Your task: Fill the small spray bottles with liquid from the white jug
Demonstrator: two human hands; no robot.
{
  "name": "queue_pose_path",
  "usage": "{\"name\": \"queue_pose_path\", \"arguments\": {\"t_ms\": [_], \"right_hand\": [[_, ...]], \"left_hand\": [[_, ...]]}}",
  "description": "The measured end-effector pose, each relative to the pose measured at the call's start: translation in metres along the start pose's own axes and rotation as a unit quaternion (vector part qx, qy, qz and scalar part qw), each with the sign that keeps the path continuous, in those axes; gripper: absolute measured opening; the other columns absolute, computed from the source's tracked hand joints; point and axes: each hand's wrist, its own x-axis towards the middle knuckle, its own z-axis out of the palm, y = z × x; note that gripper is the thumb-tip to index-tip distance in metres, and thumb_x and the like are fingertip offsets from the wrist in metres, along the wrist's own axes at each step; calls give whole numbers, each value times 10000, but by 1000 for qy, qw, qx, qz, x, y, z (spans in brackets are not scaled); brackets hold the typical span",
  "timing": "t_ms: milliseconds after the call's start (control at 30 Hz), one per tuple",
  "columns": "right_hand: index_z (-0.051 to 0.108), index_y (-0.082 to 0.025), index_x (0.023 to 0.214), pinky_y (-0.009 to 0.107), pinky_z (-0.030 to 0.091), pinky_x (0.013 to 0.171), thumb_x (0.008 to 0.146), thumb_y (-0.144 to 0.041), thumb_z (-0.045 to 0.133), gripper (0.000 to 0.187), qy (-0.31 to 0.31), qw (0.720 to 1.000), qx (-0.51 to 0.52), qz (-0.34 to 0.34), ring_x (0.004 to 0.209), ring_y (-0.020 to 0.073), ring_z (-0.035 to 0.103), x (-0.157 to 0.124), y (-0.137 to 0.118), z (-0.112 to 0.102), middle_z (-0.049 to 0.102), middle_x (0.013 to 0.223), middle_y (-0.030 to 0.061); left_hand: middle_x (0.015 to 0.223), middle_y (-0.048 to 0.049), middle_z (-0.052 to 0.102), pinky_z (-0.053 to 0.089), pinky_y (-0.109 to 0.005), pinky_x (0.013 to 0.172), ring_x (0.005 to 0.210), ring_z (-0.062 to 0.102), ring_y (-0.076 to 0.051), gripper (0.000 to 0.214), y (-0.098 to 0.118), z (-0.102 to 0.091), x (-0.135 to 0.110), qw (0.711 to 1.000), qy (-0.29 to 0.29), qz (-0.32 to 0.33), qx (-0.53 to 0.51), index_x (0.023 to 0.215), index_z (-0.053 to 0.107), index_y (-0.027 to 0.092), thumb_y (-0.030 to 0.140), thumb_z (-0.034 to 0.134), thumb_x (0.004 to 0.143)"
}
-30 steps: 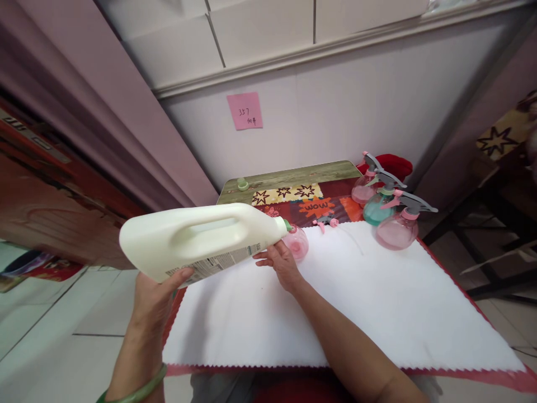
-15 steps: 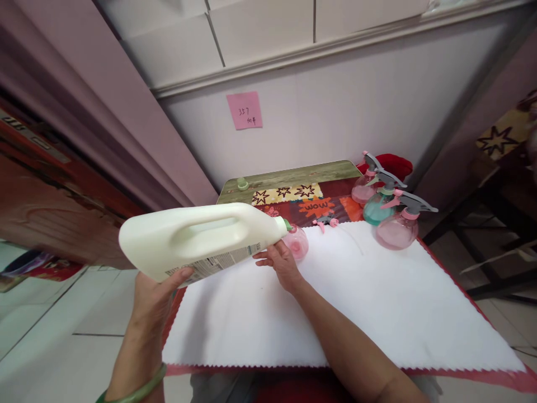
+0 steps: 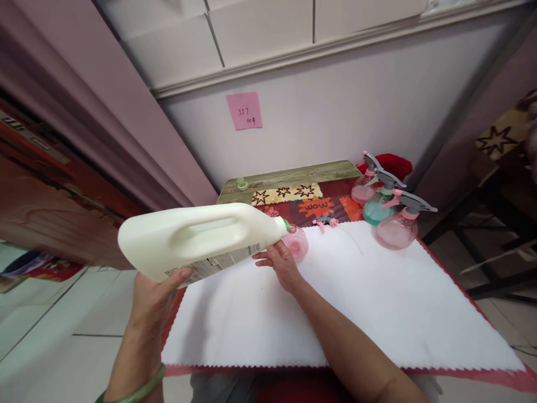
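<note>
A large pale-green detergent jug [image 3: 210,224] is tipped sideways, its green spout [image 3: 287,225] at the mouth of a clear pink spray bottle [image 3: 298,244] without its head. My left hand [image 3: 157,291] is closed under the jug's base end. At the neck, my right hand [image 3: 282,263] holds the jug from below, some fingers reaching left along its underside; part of its grip is hidden. Just right of the bottle lies a loose grey-and-pink spray head [image 3: 326,223] with a thin tube on the white cloth [image 3: 356,302]. Any liquid flow is too small to make out.
Several spray bottles with heads stand at the right back: a pink one [image 3: 396,230], a teal one [image 3: 376,210] and another pink behind. A green cap [image 3: 242,183] sits on the table's wood-patterned back edge [image 3: 285,174]. A pink note [image 3: 244,111] is on the wall.
</note>
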Motion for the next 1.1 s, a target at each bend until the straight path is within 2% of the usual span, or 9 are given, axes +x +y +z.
{"name": "queue_pose_path", "arguments": {"t_ms": [133,367,767,900,1100], "right_hand": [[630,-254,1163,336,623,726,834,-564,726,463,-1,1000,1,-1,856,200,753,0,1,0,708,1099,55],[626,-244,1162,330,620,724,837,-560,725,464,-1,1000,2,1,852,198,753,1,2,-1,710,1075,55],[623,-250,1176,335,623,739,862,-554,700,444,-7,1000,-2,0,876,204,754,1,3,-2,716,1061,55],[622,-251,1174,338,624,737,853,-564,704,456,-5,1000,-4,1,870,204,754,0,2,-2,712,1088,58],[625,-248,1155,325,620,727,848,-558,714,445,-4,1000,-1,2,861,200,754,0,0,0,716,1044,49]], "left_hand": [[1047,-99,775,599,-285,812,965,722,-263,791,-1,-1,-1,1000,-13,21,2,1173,720,159,226,954,420],[970,-111,781,607,-310,778,926,726,-290,820,-3,-4,4,1000,-1,-5,4,1112,734,139,210,959,327],[994,-90,776,585,-283,834,1009,702,-283,689,-8,-10,7,999,-10,36,35,1051,746,167,237,946,396],[985,-84,777,589,-296,841,995,709,-288,744,-6,-8,6,1000,-6,21,23,1072,739,177,220,946,358],[928,-89,781,613,-316,746,928,723,-306,795,-2,-5,4,1000,2,-18,16,1084,739,172,165,932,313]]}}
